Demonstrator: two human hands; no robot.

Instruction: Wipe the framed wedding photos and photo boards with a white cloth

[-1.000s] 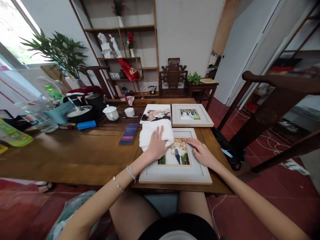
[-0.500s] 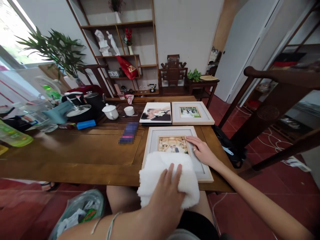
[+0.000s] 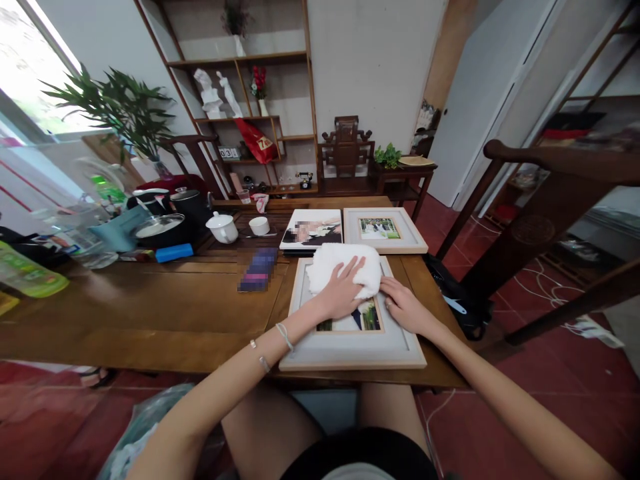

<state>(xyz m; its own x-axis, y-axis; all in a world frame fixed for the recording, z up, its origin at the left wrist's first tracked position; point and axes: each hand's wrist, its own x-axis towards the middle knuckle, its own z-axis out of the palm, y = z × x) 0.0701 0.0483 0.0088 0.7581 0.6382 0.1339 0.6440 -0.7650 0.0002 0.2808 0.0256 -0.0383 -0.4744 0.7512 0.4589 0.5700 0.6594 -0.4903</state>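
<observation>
A pale wooden picture frame (image 3: pixel 350 350) lies flat at the near edge of the wooden table (image 3: pixel 150 300). My left hand (image 3: pixel 340 293) presses flat, fingers spread, on a white cloth (image 3: pixel 345 267) that covers the frame's far part. My right hand (image 3: pixel 403 307) lies flat on the frame's right side, fingers stretched out, a ring on one finger. The photo in the frame shows partly below the cloth.
Beyond lie a second framed photo (image 3: pixel 383 230) and a photo album (image 3: pixel 313 230). Left of them are a teapot (image 3: pixel 223 227), a cup (image 3: pixel 259 225), pots (image 3: pixel 160 227), a blue box (image 3: pixel 173 252) and a plant (image 3: pixel 117 107). A wooden chair (image 3: pixel 550 200) stands at right.
My left hand pulled the cloth from the frame's far left down to its near edge, then pushed it back up to the far middle. My right hand stayed on the frame.
</observation>
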